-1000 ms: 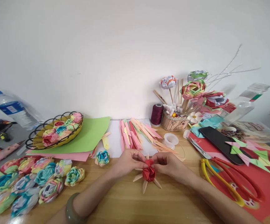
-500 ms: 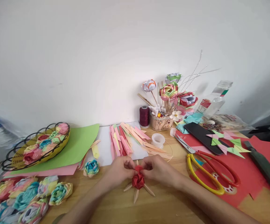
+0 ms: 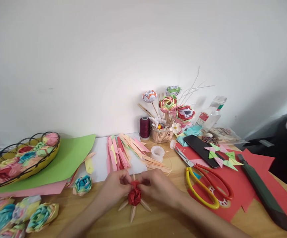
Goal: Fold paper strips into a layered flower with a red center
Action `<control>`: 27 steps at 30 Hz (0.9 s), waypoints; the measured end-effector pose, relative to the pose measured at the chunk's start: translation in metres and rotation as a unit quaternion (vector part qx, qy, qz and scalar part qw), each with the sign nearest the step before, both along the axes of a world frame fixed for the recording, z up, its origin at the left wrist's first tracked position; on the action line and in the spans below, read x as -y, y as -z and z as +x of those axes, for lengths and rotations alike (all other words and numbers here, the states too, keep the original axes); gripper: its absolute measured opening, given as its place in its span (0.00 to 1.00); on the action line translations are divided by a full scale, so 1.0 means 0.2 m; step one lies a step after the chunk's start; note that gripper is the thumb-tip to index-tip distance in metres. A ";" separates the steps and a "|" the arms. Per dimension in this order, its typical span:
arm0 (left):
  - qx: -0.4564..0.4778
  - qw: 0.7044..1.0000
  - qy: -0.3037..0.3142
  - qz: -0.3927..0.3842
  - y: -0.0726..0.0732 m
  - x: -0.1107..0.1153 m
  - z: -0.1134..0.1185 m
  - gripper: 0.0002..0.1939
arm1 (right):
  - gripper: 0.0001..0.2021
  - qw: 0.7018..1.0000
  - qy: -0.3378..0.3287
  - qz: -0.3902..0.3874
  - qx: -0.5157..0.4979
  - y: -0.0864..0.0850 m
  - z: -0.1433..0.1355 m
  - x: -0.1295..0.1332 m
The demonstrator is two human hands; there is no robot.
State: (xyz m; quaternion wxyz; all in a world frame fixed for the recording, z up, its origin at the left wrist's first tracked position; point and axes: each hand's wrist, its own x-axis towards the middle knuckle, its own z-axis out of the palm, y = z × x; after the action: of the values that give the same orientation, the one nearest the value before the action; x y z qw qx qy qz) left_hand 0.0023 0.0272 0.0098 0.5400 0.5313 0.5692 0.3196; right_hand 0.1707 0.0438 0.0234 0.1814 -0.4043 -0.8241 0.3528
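Note:
A red folded-paper flower [image 3: 134, 197] with pale, pointed paper petals [image 3: 132, 213] spreading from it is between my hands, low in the middle of the view. My left hand [image 3: 118, 185] pinches its upper left side, thumb and forefinger pressed together. On the upper right side my right hand [image 3: 155, 185] grips it the same way. The fingertips hide part of the red folds, and one pale point shows above them. Just beyond lie folded paper strips [image 3: 118, 153] in pink, peach and red on a white sheet [image 3: 97, 148].
Scissors [image 3: 203, 185] with yellow and red handles, a black phone [image 3: 200, 150] and a dark green cutter [image 3: 264, 191] lie to the right on red paper [image 3: 245, 185]. A tape roll [image 3: 157, 153], thread spool [image 3: 144, 128] and flower pot [image 3: 162, 134] stand behind. Leftward are a basket [image 3: 55, 155] and paper roses [image 3: 42, 216].
The camera view has turned right, so everything on the table appears shifted left. Both hands keep their pinch on the red paper flower.

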 end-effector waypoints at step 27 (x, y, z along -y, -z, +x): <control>0.070 0.944 -0.137 0.292 -0.02 0.00 0.02 0.01 | 0.12 0.970 0.130 -0.014 -0.205 -0.07 0.00 0.00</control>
State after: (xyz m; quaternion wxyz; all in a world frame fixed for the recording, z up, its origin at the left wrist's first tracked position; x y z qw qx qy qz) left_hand 0.0060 0.0263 0.0145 0.3510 0.5587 0.4790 0.5790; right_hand 0.1699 0.0436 0.0380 0.3850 -0.4299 -0.7044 0.4132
